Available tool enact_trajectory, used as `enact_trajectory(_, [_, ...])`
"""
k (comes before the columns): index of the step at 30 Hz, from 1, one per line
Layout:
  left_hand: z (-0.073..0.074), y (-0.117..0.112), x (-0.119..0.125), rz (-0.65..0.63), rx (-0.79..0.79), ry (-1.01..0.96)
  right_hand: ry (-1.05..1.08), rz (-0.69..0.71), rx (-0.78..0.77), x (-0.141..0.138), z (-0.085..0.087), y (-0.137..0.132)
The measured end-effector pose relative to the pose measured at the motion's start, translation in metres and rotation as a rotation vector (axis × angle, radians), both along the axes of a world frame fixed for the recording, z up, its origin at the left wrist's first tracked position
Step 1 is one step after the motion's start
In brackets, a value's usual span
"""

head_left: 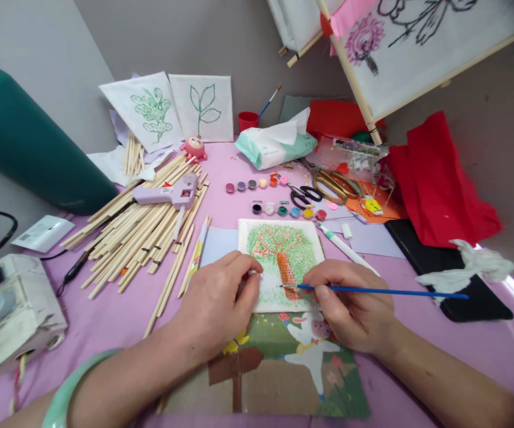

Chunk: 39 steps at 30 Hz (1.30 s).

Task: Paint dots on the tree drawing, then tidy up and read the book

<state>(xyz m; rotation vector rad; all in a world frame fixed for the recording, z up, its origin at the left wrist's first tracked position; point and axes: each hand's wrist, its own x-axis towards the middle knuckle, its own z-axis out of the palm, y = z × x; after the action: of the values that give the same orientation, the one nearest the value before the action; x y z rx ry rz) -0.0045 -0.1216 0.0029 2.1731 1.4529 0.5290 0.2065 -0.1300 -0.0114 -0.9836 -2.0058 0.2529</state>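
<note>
A small white canvas [311,229] lies in front of me, painted with a tree of green dots, orange branches and an orange-brown trunk. My right hand [350,303] pinches a thin blue paintbrush [400,292], its tip at the lower part of the trunk. At the canvas's left edge rests my left hand [223,291], fingers curled together; a small whitish bit shows at the fingertips, too little to name. Beneath the canvas's near edge is a picture board [279,374] with a white cartoon sheep. Two rows of paint pots [282,211] stand behind the canvas.
Wooden sticks [136,238] and a lilac glue gun [168,193] lie to the left, near a green bottle [29,137]. Behind are wet wipes [275,145], scissors [328,181] and a red cup [248,121]. A marker [346,246] and a black phone-like slab [475,303] lie right.
</note>
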Motion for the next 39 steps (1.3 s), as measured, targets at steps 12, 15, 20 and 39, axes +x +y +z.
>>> enact_trajectory(12, [0.0001, -0.0001, 0.0005, 0.0, 0.01, -0.002, 0.02, -0.015, 0.019, 0.0011, 0.002, -0.0012])
enact_trajectory(15, [0.0003, -0.0004, 0.0004, 0.002, 0.003, -0.002, 0.023, -0.036, 0.018, 0.0012, 0.0029, -0.0018])
enact_trajectory(20, [-0.0001, -0.001, 0.0003, 0.002, -0.01, -0.003, 0.013, -0.024, 0.0, 0.0002, 0.0036, -0.0014])
enact_trajectory(39, [0.0003, -0.0005, -0.0007, 0.001, -0.008, -0.005, 0.012, 0.001, -0.012, 0.0011, 0.0012, -0.0016])
